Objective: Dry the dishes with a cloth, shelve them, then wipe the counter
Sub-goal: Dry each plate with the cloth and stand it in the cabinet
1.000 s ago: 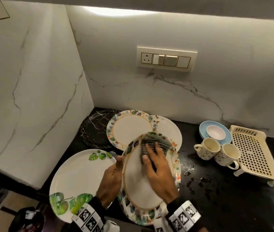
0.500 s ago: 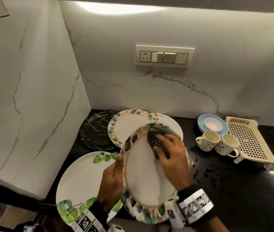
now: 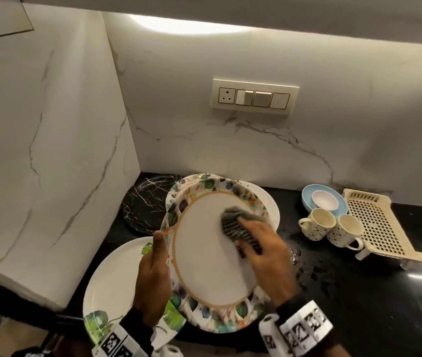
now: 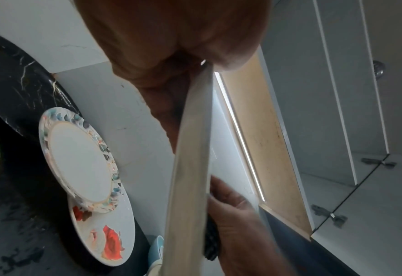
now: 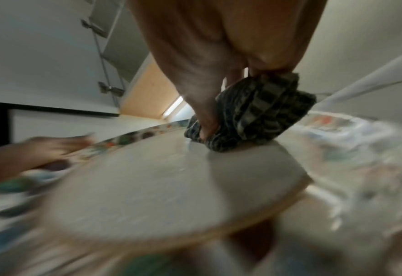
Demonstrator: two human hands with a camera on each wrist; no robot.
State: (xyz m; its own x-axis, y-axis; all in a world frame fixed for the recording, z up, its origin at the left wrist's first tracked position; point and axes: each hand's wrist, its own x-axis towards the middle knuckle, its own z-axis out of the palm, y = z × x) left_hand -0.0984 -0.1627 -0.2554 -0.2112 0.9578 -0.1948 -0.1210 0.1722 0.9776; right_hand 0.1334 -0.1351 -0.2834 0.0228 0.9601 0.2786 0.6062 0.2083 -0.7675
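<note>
- Left of your left hand, a leaf plate (image 3: 117, 284) lies flat on the black counter (image 3: 359, 300).
- Your left hand (image 3: 153, 276) grips the left rim of the plate (image 3: 204, 256), thumb on the flowered border and fingers curled behind it; the plate is lifted and tilted toward you, off the counter.
- Beyond your left hand, in the corner, a dark plate (image 3: 145, 199) lies flat, and just right of it a second flowered plate (image 4: 77, 158) rests on a white plate (image 4: 115, 227).
- Your right hand (image 3: 264, 256) presses a bunched checked cloth (image 3: 238, 225) against the plate's white face, near its upper right; in the right wrist view the thumb and fingers are curled into the cloth (image 5: 252, 115).
- Your two hands are apart, one at each side of the plate.
- Right of your right hand, water drops (image 3: 315, 271) spot the counter.
- Farther right stand two mugs (image 3: 318, 224), touching, with a blue dish (image 3: 307, 199) holding a small white bowl (image 3: 324, 199) behind them.
- Rightmost is a cream rack (image 3: 380, 225), just beside the mugs.
</note>
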